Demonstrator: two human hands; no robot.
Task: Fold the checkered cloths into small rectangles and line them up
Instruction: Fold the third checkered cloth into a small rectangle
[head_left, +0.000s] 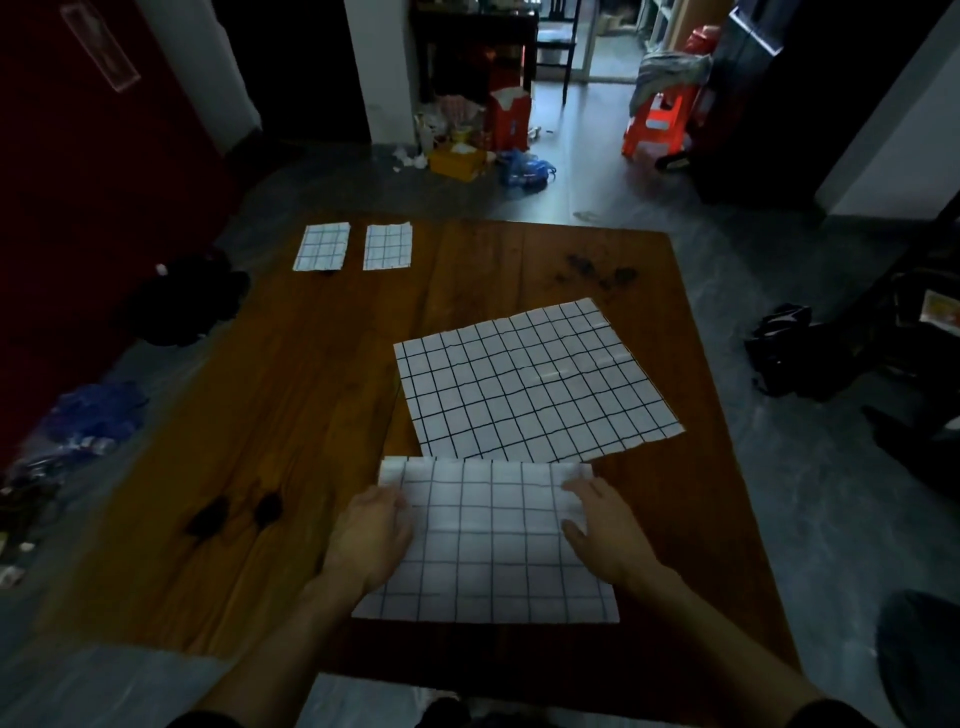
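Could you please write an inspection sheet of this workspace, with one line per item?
Surface: wooden table, with dark stains near the far right and near left.
Job's things: two small folded cloths side by side at the far left; one open cloth lying flat at the right; one near cloth under both hands.
Clutter: nothing seen on the table besides the cloths.
Grippers: left hand and right hand rest on the near cloth's side edges.
Cables: nothing seen.
Surroundings: dim room; orange stool, boxes and bags on the floor.
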